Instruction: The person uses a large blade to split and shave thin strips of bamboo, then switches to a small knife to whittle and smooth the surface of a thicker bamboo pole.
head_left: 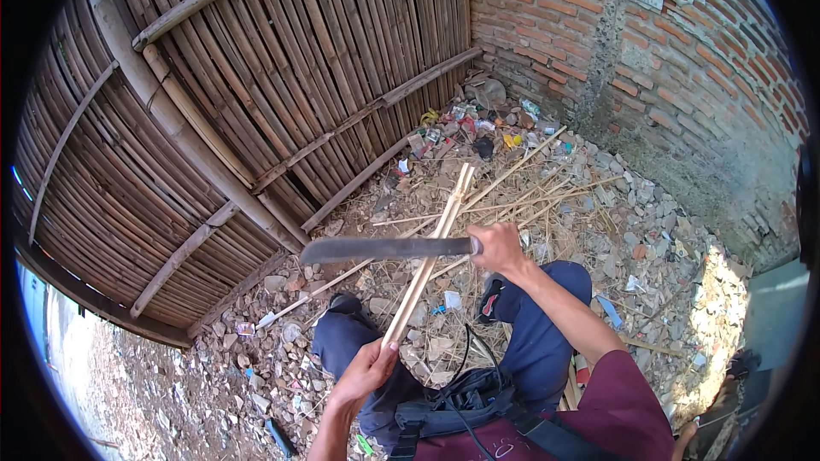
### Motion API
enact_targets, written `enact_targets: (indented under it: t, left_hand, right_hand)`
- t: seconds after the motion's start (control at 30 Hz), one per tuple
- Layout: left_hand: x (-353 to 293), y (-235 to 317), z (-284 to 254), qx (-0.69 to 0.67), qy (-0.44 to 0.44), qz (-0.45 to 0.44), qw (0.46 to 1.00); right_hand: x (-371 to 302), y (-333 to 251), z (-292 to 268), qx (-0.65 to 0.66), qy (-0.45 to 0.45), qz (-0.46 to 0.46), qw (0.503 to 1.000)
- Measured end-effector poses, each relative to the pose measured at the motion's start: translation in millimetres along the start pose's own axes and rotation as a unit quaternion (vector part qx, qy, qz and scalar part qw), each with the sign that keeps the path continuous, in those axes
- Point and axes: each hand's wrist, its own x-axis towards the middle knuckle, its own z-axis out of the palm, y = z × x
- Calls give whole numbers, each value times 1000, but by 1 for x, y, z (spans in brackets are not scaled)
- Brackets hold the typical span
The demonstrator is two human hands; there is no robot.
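My left hand (369, 369) is closed around the lower end of a split bamboo piece (424, 269), pale and lengthwise grooved, which slants up and away from me. My right hand (500, 248) grips the handle of a machete (384, 248). The long dark blade points left and crosses over the middle of the bamboo, its outline slightly blurred. Whether blade and bamboo touch, I cannot tell. Beyond my hands, several thin bamboo strips (521, 205) lie on the stony ground.
A bamboo-slat wall (282, 77) stands on the left, and a brick wall (683, 85) on the right. Mixed litter (478, 124) is heaped in their corner. Rubble and stones (256, 376) cover the ground. My bent knees (555, 290) flank the work, with a dark bag (453, 401) at my lap.
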Motion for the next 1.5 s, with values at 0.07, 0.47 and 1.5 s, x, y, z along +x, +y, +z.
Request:
enact_targets:
  t: [0.07,0.47,1.5]
  left_hand:
    - [-10,-11,-4,8,10,-12,1000]
    - [-37,-9,-11,-27,20,-61,998]
    - [-27,25,21,250,145,99,952]
  right_hand:
    - [6,12,2,11,8,134,991]
    - [-1,29,17,-24,33,199,979]
    - [-19,-18,-26,-12,-10,8,1000]
